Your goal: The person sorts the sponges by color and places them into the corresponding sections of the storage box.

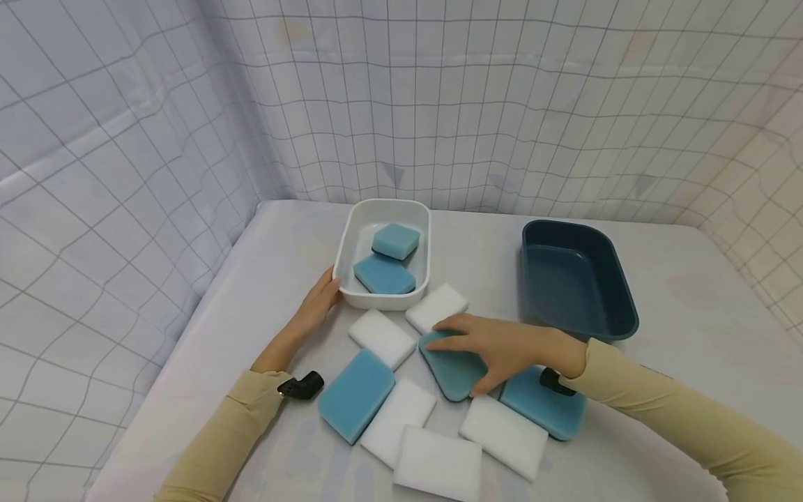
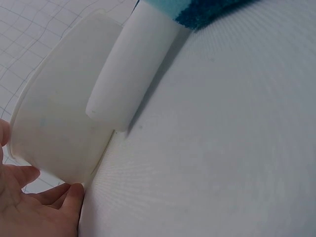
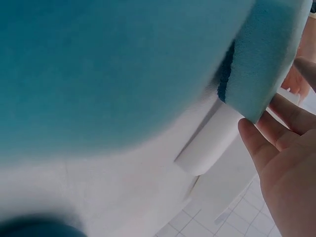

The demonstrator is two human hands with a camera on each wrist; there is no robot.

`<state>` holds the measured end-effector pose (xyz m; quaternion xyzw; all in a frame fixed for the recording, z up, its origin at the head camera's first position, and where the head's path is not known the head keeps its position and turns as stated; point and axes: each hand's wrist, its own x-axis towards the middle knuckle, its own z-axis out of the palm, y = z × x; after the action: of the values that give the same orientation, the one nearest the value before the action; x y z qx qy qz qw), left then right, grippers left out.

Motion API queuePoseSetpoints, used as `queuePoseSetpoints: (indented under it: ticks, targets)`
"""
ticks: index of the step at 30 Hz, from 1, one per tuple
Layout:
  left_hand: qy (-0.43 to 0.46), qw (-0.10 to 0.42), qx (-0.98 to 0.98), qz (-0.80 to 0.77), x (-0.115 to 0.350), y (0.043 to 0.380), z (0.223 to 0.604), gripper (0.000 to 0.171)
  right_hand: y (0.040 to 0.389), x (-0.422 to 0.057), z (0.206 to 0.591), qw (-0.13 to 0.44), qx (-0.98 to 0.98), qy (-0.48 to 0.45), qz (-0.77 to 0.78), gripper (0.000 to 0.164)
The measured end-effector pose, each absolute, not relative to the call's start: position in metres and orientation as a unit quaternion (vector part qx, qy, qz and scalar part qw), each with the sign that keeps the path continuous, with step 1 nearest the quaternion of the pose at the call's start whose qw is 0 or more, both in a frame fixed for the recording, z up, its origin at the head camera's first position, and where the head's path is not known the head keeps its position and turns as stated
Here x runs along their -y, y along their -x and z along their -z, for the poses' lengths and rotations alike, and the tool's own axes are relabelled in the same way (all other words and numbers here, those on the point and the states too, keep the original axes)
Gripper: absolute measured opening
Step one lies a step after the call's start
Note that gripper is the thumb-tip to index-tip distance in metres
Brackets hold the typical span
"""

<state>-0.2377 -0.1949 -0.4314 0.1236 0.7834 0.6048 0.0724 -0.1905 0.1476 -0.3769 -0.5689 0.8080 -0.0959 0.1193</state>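
Fingers and thumb of a person's right hand (image 1: pixel 505 343) clamp the opposite edges of a teal-blue sponge (image 1: pixel 450 369) in the middle of a loose spread on the white tabletop (image 1: pixel 684 293). The left hand (image 1: pixel 316 307) rests against the near left corner of a white tub (image 1: pixel 376 301), its fingers slightly apart and touching the outer wall. Two blue sponges with dark undersides lie inside the tub: a smaller block (image 1: pixel 396 240) toward the back and a flatter piece (image 1: pixel 384 274) nearer the front. Five white sponges (image 1: pixel 437 462) lie about the gripped one. A blue rectangular sponge (image 1: pixel 356 396) sits to its left, and a further blue sponge (image 1: pixel 546 404) lies partly beneath the right wrist. Well apart from the white tub, a dark blue bin (image 1: pixel 567 286) stands on the right. Black devices (image 1: pixel 302 385) show at both wrists, below tan sleeves (image 1: pixel 677 425). Grid-patterned fabric (image 1: pixel 439 90) hangs behind.
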Motion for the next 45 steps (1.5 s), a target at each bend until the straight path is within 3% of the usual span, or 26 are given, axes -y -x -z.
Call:
queuePoseSetpoints:
  ticks: [17, 45]
  targets:
    - [-0.130, 0.073, -0.788, -0.597, 0.195, 0.238, 0.430, 0.055, 0.190, -0.149, 0.360, 0.130, -0.812, 0.555, 0.123, 0.078]
    - [-0.121, 0.076, -0.790, -0.596, 0.194, 0.235, 0.428, 0.054, 0.204, -0.141, 0.336, 0.080, -0.814, 0.555, 0.150, 0.079]
